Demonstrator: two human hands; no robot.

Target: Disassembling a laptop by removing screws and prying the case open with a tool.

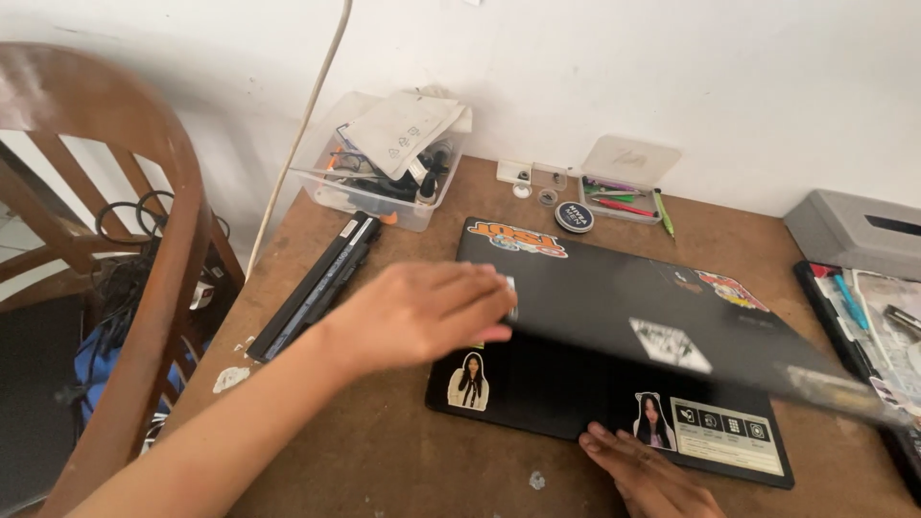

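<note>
One wooden table (403,470) carries everything here, with one wooden chair (144,240) standing at its left edge. One black laptop (614,307) lies in the middle of the table, its sticker-covered lid partly lowered over the base. Two long black battery packs (317,283) lie side by side left of it.

There are three containers. One clear plastic tub (384,197) at the back left holds a tangle of cables and small parts, with a white packet resting on top. One small clear case (624,197) with its lid raised holds a few coloured pens. One grey box (854,230) sits at the back right; what it holds cannot be told. One small round dark tin (575,217) sits just behind the laptop.

The left hand (422,312) grips the left edge of the lid, fingers curled over it. The right hand (643,470) lies open and flat on the front edge of the laptop's base.
</note>
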